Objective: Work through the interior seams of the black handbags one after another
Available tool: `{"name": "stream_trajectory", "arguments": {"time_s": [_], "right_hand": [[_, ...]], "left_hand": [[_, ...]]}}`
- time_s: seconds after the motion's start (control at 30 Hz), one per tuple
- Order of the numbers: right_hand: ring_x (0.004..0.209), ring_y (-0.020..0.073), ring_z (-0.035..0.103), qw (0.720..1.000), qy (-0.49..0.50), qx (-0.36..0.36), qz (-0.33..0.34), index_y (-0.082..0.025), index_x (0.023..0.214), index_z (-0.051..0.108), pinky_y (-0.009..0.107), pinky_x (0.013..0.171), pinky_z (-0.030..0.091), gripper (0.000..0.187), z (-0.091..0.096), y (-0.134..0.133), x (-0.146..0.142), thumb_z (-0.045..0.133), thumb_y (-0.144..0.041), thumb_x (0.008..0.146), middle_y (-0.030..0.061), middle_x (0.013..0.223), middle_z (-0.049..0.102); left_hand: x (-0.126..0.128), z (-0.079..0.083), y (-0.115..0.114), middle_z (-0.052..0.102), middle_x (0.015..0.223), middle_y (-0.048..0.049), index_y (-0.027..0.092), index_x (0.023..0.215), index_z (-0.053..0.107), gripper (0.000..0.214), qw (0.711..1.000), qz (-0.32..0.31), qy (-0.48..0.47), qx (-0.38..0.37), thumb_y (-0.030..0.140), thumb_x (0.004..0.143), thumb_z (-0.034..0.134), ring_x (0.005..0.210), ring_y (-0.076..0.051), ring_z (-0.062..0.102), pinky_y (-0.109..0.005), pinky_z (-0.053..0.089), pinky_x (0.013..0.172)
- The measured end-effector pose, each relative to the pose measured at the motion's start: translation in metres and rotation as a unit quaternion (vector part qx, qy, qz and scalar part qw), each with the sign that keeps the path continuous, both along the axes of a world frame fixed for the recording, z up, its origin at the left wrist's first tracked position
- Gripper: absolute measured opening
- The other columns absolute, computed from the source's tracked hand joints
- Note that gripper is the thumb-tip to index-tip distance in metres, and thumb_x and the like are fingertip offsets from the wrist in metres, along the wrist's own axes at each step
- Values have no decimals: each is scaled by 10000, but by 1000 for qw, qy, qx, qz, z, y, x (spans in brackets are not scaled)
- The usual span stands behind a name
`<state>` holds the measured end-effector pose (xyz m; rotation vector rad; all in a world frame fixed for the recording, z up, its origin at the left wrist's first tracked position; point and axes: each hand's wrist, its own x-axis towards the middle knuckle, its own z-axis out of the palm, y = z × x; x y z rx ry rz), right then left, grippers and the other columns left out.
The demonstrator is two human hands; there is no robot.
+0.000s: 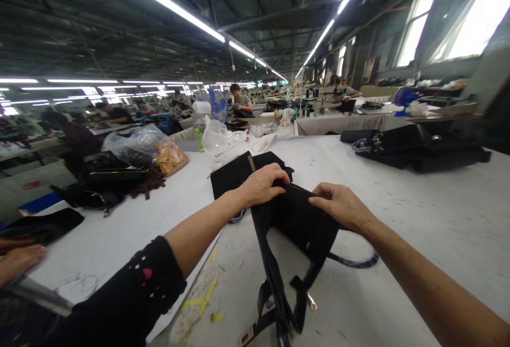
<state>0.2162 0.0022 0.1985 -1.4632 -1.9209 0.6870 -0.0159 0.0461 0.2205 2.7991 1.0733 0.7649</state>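
A black handbag is held up over the white worktable, its straps and metal buckles hanging toward me. My left hand curls over the bag's top edge on the left, fingers closed on the fabric. My right hand pinches the same top edge on the right. Behind the bag lies a flat black piece on the table.
Clear plastic bags and dark bag parts lie at the left. More black bags are stacked at the far right. Another person's hand rests at the left edge. Other workers sit at tables further back, near a blue fan.
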Motion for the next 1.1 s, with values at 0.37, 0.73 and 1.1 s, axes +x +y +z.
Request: {"name": "stream_trajectory", "arguments": {"time_s": [0.37,0.73,1.1], "right_hand": [[549,119,481,1000,7,9,8,-196,738,627,241,518,349,187,-3,-2,0,579,-375,764,-31,599,580],[590,137,533,1000,-1,9,-1,-209,750,632,249,547,378,182,-3,-1,2,576,-381,772,-26,625,608],[525,127,499,999,-35,4,-25,-208,707,616,250,514,356,172,6,-5,-4,570,-364,760,-30,562,572]], "left_hand": [[1,1,-3,552,948,-33,181,843,576,218,997,64,40,33,275,690,700,828,-178,548,-286,452,716],[-11,-1,1,641,828,-14,170,757,631,53,996,71,-33,-35,211,770,599,801,-151,591,-253,442,716],[3,1,-1,674,790,-37,177,714,616,79,985,169,34,-2,231,766,592,747,-190,602,-288,404,637]]}}
